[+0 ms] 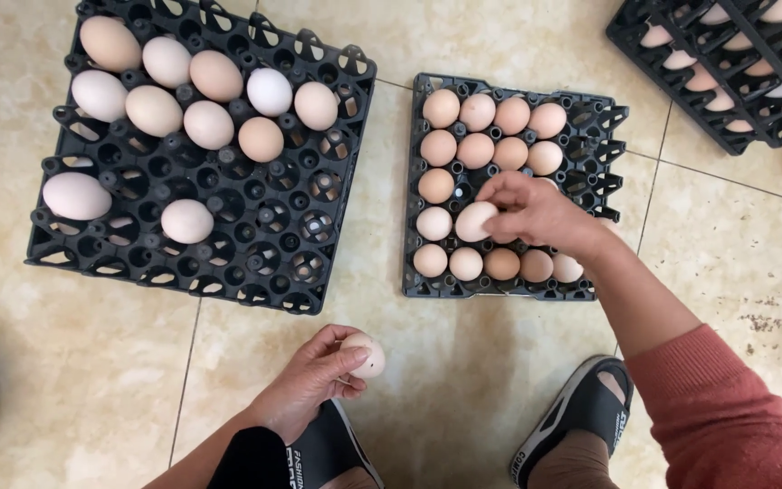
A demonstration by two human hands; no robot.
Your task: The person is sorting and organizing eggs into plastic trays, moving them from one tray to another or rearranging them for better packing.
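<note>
A single view is given, taken from a camera worn on the head and aimed almost straight down at a tiled floor (463, 380). The scene is seen from close range, at about a crouching person's height. Two black egg trays, a large one (273, 226) and a small one (590, 127), are framed in the upper half; the wearer's own forearms and sandalled feet are caught along the bottom edge.

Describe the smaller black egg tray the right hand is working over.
The smaller tray is a black, plastic-looking grid of open cups, lying flat on the beige tiled floor. Pinkish-tan eggs fill most of its visible cups. The right hand is over its middle, holding a pale egg and hiding several cups.
</note>
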